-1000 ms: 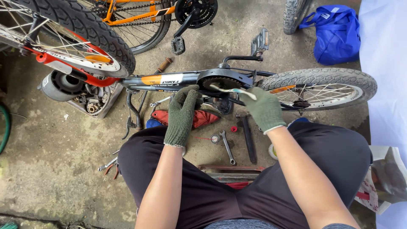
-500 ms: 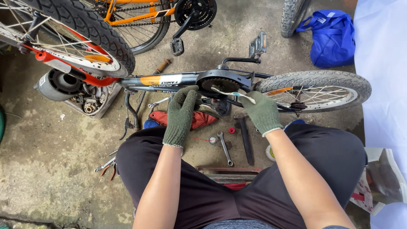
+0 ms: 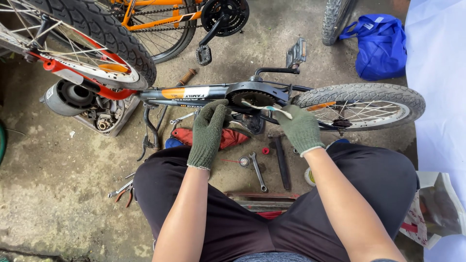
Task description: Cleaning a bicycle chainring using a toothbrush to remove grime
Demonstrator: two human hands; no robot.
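Small bike [image 3: 272, 94] is lying on its side on the concrete floor [image 3: 58, 194], rear wheel [image 3: 361, 104] to the right, chainring [image 3: 252, 99] facing up. Left hand [image 3: 209, 130], in a green glove, is resting on the frame just left of the chainring, fingers curled loosely around the tube. Right hand [image 3: 301, 127], also gloved, is pinching a toothbrush [image 3: 266, 107] closed between its fingers, bristle end lying across the chainring. Person is squatting, knees on either side of the tools. Wrench [image 3: 257, 170] is lying on the floor between the knees, next to a red rag [image 3: 228, 138] under the frame. Pliers [image 3: 124, 190] are sitting beside the left knee. Blue bag [image 3: 381, 46] is sitting top right, well apart from the hands. Orange bike [image 3: 160, 19] is standing behind.
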